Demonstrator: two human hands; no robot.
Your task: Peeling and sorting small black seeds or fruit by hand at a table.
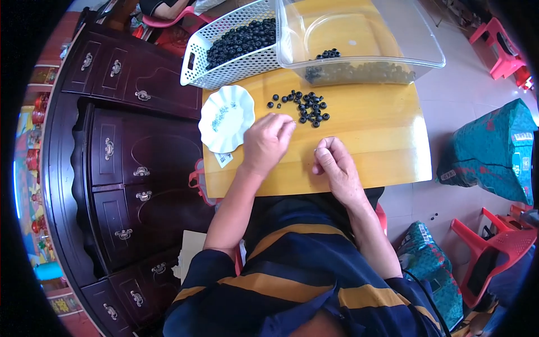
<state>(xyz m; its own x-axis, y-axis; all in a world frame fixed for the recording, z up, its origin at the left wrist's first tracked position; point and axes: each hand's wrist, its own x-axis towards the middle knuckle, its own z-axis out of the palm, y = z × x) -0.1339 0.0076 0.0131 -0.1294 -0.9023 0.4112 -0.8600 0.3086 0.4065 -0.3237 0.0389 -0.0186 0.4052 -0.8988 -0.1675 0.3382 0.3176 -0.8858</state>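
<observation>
- Two bare hands rest on the yellow table, forearms coming up from the striped shirt at the lower edge.
- Right hand is curled into a loose fist with thumb and forefinger pinched together; whatever sits in the pinch is too small to tell.
- Left hand lies knuckles up, fingers bent and tips pointing at the loose beads; whether it holds anything I cannot tell.
- Small black beads lie scattered just beyond the left fingertips, seemingly spread out for easy picking.
- White scalloped dish sits beside the left hand, at the table's left edge.
- White perforated basket, heaped with black beads, stands farther back.
- Clear plastic bin next to it holds more beads along its near wall.
</observation>
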